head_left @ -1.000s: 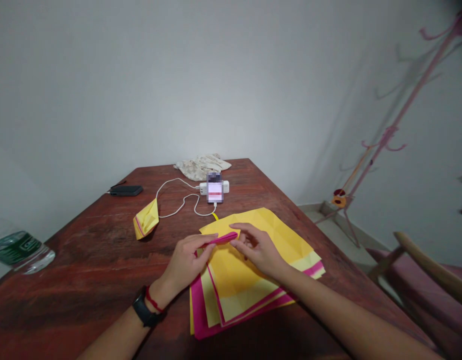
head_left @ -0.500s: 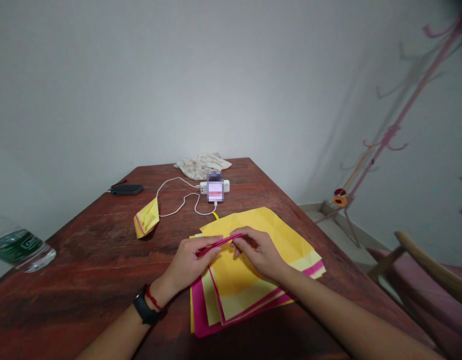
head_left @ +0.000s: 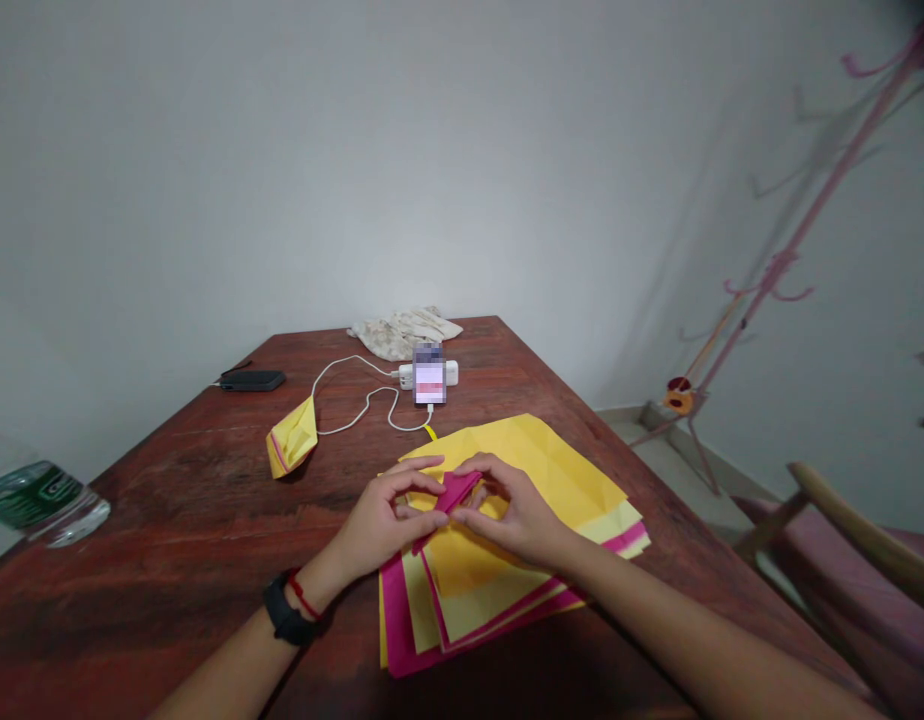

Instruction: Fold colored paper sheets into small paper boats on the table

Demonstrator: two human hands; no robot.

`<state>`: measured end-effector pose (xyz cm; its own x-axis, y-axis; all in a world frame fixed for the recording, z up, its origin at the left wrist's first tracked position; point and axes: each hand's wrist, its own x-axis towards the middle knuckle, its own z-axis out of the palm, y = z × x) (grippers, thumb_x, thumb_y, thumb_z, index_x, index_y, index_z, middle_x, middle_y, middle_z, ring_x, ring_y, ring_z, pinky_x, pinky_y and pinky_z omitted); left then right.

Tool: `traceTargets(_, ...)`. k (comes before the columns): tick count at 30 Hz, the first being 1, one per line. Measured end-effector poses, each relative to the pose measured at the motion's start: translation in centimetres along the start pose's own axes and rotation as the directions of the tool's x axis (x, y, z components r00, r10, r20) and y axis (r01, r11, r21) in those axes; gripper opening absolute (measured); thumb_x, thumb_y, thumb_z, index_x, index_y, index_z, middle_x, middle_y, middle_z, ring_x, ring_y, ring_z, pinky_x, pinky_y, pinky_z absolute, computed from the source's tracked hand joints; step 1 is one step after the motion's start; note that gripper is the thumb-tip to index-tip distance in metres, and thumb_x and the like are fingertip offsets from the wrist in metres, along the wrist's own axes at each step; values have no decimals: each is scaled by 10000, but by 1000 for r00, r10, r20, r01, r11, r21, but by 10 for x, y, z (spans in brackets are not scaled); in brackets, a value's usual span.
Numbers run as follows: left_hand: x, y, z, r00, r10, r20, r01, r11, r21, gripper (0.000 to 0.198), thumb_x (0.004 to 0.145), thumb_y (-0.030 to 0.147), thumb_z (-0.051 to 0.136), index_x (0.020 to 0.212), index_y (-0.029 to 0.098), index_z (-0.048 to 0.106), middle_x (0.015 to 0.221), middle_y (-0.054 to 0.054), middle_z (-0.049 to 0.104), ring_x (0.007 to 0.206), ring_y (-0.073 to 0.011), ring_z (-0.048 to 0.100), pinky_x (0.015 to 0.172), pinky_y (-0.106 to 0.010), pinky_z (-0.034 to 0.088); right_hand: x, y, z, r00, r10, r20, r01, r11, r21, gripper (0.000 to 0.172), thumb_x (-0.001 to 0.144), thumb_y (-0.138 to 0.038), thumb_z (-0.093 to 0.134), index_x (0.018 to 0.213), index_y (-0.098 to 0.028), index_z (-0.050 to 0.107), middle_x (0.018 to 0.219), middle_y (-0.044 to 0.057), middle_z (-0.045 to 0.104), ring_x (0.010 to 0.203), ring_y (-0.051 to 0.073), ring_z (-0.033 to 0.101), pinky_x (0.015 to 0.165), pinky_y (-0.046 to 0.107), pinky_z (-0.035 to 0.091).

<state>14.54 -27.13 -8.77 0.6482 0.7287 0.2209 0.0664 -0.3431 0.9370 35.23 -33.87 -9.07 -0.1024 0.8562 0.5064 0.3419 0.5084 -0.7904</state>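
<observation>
A small folded piece of magenta paper (head_left: 456,490) is held between both hands, tilted so its flat face shows. My left hand (head_left: 383,510) pinches its left side with thumb and fingers. On the other side, my right hand (head_left: 511,510) grips it between thumb and curled fingers, which partly hide it. Beneath the hands lies a stack of yellow, pale yellow and magenta paper sheets (head_left: 552,470), with a creased yellow sheet on top.
A folded yellow paper piece (head_left: 293,437) lies to the left on the wooden table (head_left: 207,540). Behind it are a phone (head_left: 430,378), white cable, black power bank (head_left: 252,381) and cloth (head_left: 406,332). A water bottle (head_left: 42,495) stands left; a chair (head_left: 844,560) is at right.
The folded magenta paper has turned from edge-on to showing its flat face. My left fingers have shifted along it, and my right thumb has moved lower.
</observation>
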Motion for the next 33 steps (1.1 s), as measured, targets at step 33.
traceTargets(33, 0, 4, 2, 996, 49, -75, -62, 983, -175, 331, 901, 321, 620, 1191, 189, 532, 1405, -157, 531, 981, -189, 695, 871, -332, 581, 2, 11, 5, 997, 42, -64, -44, 999, -27, 386, 899, -171, 548, 1265, -250, 640, 1229, 91, 686, 1084, 241, 664, 904, 399, 562)
